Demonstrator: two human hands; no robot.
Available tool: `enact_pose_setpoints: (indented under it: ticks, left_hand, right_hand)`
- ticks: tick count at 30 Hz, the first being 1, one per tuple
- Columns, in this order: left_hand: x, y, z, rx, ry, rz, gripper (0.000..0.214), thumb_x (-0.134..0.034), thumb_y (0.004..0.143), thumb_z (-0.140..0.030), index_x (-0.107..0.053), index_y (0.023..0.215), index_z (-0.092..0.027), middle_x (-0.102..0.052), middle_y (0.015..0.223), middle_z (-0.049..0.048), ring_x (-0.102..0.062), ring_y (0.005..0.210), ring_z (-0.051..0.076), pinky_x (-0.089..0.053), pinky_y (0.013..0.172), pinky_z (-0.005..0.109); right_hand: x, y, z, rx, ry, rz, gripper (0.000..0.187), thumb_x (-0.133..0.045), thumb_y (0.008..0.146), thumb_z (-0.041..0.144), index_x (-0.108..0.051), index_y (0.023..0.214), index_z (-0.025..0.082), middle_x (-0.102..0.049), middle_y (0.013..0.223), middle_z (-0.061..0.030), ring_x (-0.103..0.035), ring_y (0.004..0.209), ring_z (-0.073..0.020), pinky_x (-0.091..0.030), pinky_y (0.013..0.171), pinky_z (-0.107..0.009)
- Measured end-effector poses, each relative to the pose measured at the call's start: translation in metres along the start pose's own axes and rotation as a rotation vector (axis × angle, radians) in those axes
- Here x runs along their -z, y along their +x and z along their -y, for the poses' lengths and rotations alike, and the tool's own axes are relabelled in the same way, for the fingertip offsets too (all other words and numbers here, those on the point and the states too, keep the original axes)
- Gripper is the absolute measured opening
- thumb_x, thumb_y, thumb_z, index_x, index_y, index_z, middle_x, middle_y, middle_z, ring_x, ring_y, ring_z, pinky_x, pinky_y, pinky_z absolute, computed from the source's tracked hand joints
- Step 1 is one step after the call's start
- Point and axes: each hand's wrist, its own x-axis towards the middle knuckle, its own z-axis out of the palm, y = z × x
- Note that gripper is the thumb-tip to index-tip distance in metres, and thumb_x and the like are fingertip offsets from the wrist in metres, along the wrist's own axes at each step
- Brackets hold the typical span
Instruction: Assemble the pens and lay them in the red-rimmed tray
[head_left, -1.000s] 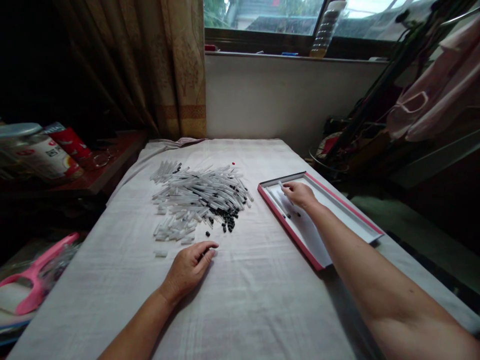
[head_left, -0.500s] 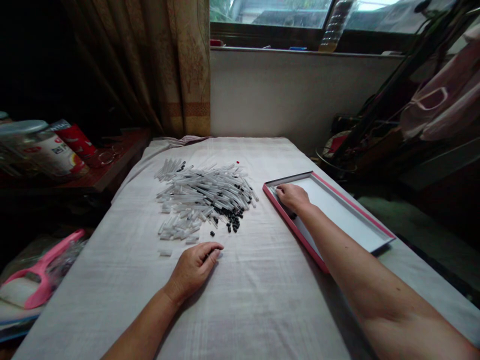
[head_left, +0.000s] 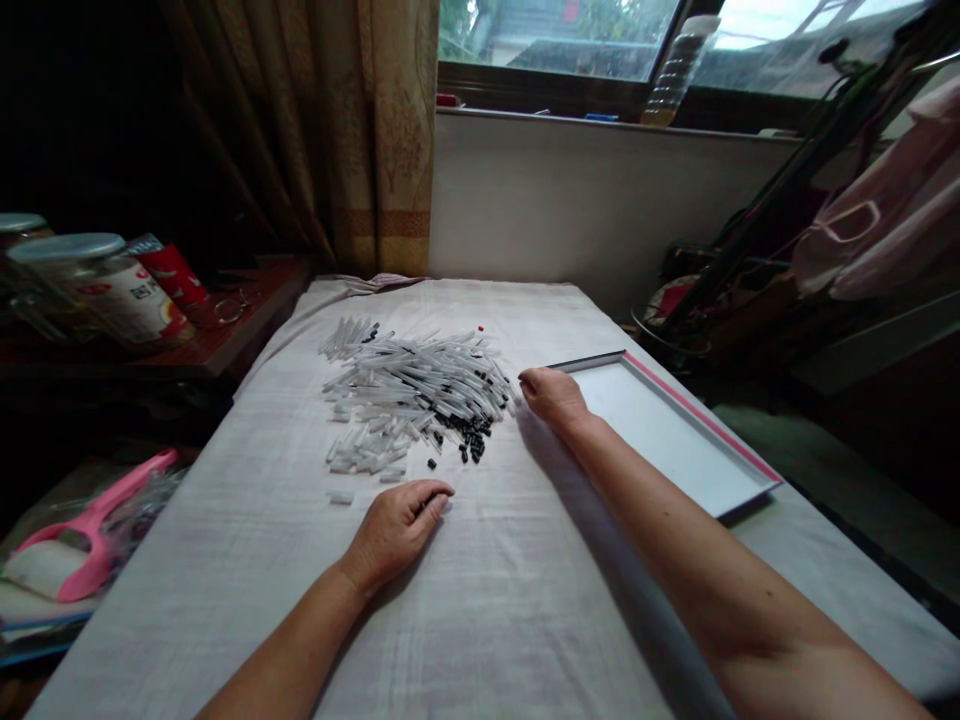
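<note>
While many tubes (head_left: 420, 375) still lie heaped left of centre, outside the half-hidden tray (head_left: 675, 430) at right, the right hand (head_left: 553, 397) is bunched, the left hand (head_left: 400, 525) half-curled; I cannot tell what either grips.

- On my feed, a patterned brown curtain (head_left: 390, 150) hung beside the window (head_left: 562, 35).
- I saw a clear bottle (head_left: 681, 70) on the sill (head_left: 502, 114), some yellowish liquid (head_left: 658, 117) inside.
- At left, a lidded jar (head_left: 135, 305) stood near a red container (head_left: 176, 272).
- Lower down, I spotted a pink-handled tool (head_left: 111, 500).
</note>
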Motion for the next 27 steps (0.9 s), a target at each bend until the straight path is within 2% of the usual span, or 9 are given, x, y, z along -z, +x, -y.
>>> enact_pose_setpoints:
  ticks: [4, 8, 12, 15, 17, 20, 24, 27]
  left_hand:
    - [0.0, 0.0, -0.001, -0.011, -0.011, -0.007, 0.024, -0.05, 0.09, -0.03, -0.072, 0.095, -0.021, -0.077, 0.09, 0.0031, -0.072, 0.082, 0.016, -0.055, 0.077, 0.024]
    - [0.0, 0.0, 0.0, -0.015, -0.023, -0.006, 0.023, -0.051, 0.09, -0.029, -0.072, 0.094, -0.022, -0.077, 0.09, 0.0025, -0.072, 0.082, 0.016, -0.055, 0.077, 0.023]
    - [-0.001, 0.0, 0.002, -0.025, -0.014, -0.006, 0.022, -0.051, 0.09, -0.028, -0.072, 0.095, -0.022, -0.077, 0.09, 0.0023, -0.072, 0.082, 0.016, -0.054, 0.077, 0.024]
    - [-0.002, -0.001, 0.002, -0.049, -0.006, -0.012, 0.021, -0.051, 0.091, -0.027, -0.071, 0.095, -0.021, -0.077, 0.089, 0.0024, -0.072, 0.081, 0.016, -0.055, 0.077, 0.024]
    - [-0.001, -0.002, 0.001, -0.086, 0.002, -0.034, 0.021, -0.051, 0.092, -0.025, -0.071, 0.096, -0.021, -0.076, 0.089, 0.0028, -0.071, 0.08, 0.015, -0.055, 0.076, 0.024]
    - [0.0, -0.005, -0.003, -0.181, 0.058, -0.113, 0.02, -0.05, 0.094, -0.024, -0.068, 0.102, -0.02, -0.074, 0.09, 0.0046, -0.07, 0.081, 0.015, -0.054, 0.076, 0.025]
    - [0.003, -0.005, -0.009, -0.321, 0.227, -0.28, 0.022, -0.052, 0.094, -0.021, -0.065, 0.112, -0.02, -0.069, 0.102, 0.008, -0.064, 0.097, 0.019, -0.052, 0.086, 0.032]
    - [0.004, -0.005, -0.011, -0.358, 0.392, -0.329, 0.027, -0.053, 0.093, -0.022, -0.061, 0.119, -0.022, -0.066, 0.115, 0.0094, -0.058, 0.113, 0.024, -0.044, 0.099, 0.042]
  right_hand:
    - [-0.011, 0.006, 0.016, -0.063, 0.007, 0.07, 0.03, -0.053, 0.087, 0.023, -0.07, 0.111, 0.016, -0.073, 0.103, -0.0173, -0.068, 0.097, -0.027, -0.046, 0.078, -0.03]
    - [-0.016, 0.011, 0.018, -0.142, 0.054, 0.081, 0.033, -0.056, 0.082, 0.018, -0.07, 0.112, 0.01, -0.073, 0.104, -0.0216, -0.069, 0.098, -0.0285, -0.048, 0.08, -0.032]
    - [-0.011, 0.005, 0.015, -0.183, 0.141, 0.029, 0.033, -0.054, 0.083, 0.021, -0.071, 0.11, 0.013, -0.073, 0.108, -0.0174, -0.068, 0.101, -0.0255, -0.048, 0.08, -0.028]
    - [-0.01, -0.014, 0.016, -0.168, 0.219, -0.019, 0.033, -0.047, 0.087, 0.021, -0.071, 0.108, 0.017, -0.075, 0.106, -0.0103, -0.07, 0.095, -0.0204, -0.049, 0.077, -0.024]
    - [-0.013, -0.032, 0.02, -0.117, 0.342, -0.051, 0.033, -0.045, 0.088, 0.022, -0.07, 0.109, 0.019, -0.076, 0.098, -0.0068, -0.071, 0.083, -0.0172, -0.05, 0.072, -0.024]
    - [-0.019, -0.064, 0.032, 0.032, 0.662, -0.082, 0.028, -0.048, 0.087, 0.025, -0.07, 0.104, 0.019, -0.076, 0.083, -0.0039, -0.07, 0.07, -0.0164, -0.051, 0.068, -0.026]
    - [-0.022, -0.096, 0.056, 0.223, 0.842, -0.078, 0.023, -0.054, 0.083, 0.024, -0.074, 0.093, 0.02, -0.076, 0.09, -0.006, -0.07, 0.084, -0.0193, -0.051, 0.078, -0.029]
    - [-0.02, -0.108, 0.071, 0.32, 0.952, -0.037, 0.022, -0.054, 0.081, 0.021, -0.075, 0.091, 0.019, -0.076, 0.089, -0.0063, -0.069, 0.082, -0.0181, -0.051, 0.078, -0.029]
